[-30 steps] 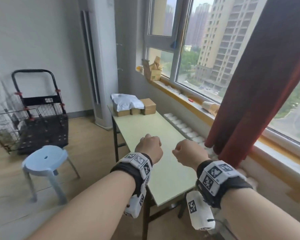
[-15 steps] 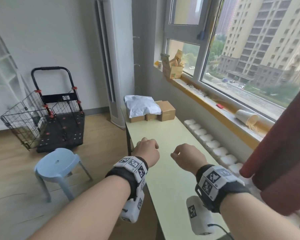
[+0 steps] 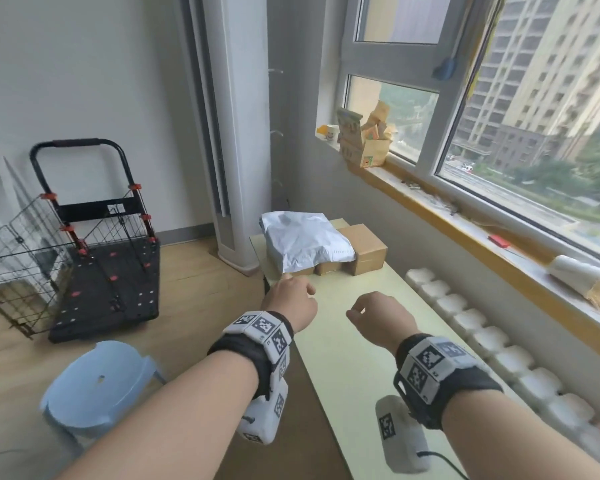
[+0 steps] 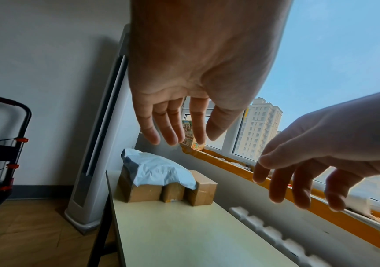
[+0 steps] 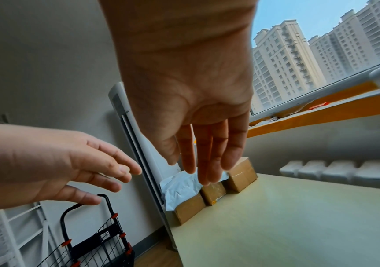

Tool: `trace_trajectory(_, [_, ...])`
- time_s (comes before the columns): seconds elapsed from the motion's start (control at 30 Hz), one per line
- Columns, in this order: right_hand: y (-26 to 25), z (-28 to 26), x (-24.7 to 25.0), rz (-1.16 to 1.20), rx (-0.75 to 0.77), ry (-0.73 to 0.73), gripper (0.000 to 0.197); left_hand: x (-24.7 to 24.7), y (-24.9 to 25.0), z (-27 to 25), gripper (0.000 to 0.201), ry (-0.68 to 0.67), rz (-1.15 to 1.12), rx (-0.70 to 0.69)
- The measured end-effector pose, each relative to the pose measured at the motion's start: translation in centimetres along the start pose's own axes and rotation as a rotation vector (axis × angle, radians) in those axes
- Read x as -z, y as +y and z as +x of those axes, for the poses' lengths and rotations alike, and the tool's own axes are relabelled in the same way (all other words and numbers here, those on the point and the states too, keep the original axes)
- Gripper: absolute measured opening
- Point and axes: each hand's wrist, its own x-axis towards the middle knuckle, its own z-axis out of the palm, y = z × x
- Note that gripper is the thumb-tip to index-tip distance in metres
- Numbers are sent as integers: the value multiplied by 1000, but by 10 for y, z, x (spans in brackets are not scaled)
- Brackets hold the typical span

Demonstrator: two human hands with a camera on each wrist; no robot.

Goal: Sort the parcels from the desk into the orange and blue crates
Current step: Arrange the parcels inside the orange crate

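Note:
A crumpled white mailer bag (image 3: 305, 242) lies on top of three brown cardboard boxes (image 3: 362, 249) at the far end of the pale green desk (image 3: 354, 358). My left hand (image 3: 297, 289) hovers just short of the mailer's near left corner, with straight spread fingers (image 4: 175, 130) holding nothing. My right hand (image 3: 361, 311) hangs above the middle of the desk, farther from the boxes. Its fingers (image 5: 207, 162) are also extended and empty. In the wrist views the mailer (image 4: 159, 171) and the boxes (image 5: 241, 177) sit ahead of the fingertips. No orange or blue crate is in view.
A black folding cart with a wire basket (image 3: 101, 254) stands on the wooden floor to the left, with a blue stool (image 3: 97, 386) nearer me. A tall white air conditioner (image 3: 236, 133) stands behind the desk's far left corner. On the right run a radiator (image 3: 482, 341) and a cluttered window sill (image 3: 465, 220).
I have moved forward along the desk toward the parcels. Both hands, fists a second ago, now have their fingers stretched out, and the left hand has reached close to the mailer.

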Motion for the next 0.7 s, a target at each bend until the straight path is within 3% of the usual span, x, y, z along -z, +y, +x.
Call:
trace_trajectory(0.3, [-84,87,-34,28,-122,16,25,37,-76,114,25,-83,-53,-28])
trace_trajectory(0.57, [-90,139,-42,51,-211,36,26,35,-109,182,21,-130,-168,-37])
trace_trajectory(0.7, [-83,175,-49,54,-204,35,36,36,-121,221,18,-124,-200,-34])
